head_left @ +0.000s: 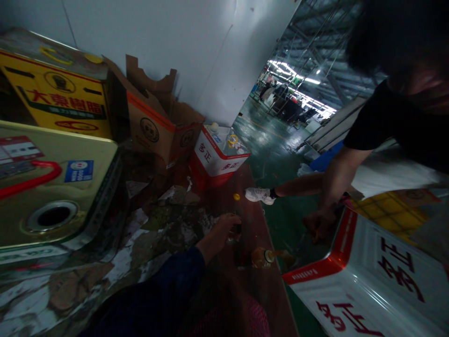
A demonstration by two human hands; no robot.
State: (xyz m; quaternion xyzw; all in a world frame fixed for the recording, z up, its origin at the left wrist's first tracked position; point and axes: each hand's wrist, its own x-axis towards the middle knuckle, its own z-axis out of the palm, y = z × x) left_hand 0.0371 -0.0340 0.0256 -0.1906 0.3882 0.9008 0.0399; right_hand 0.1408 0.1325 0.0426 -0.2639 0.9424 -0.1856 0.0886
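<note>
My left hand (224,229), at the end of a dark blue sleeve, reaches forward over the dirty floor. Its fingers curl round a small dark object (235,232) that I cannot identify in the dim light. Just to its right a small bottle of amber liquid (261,257) lies or leans on the reddish floor strip. A large white and red tin (368,281) is tipped toward that bottle, and another person's hand (317,224) rests at the tin's corner. My right hand is out of sight.
The other person, in a black T-shirt, bends in from the right, with a white shoe (259,195) behind. A smaller white and red tin (219,157), a cardboard box (150,126), a yellow tin (56,93) and a gold tin with an open hole (52,215) crowd the left. A yellow cap (236,197) lies on the floor.
</note>
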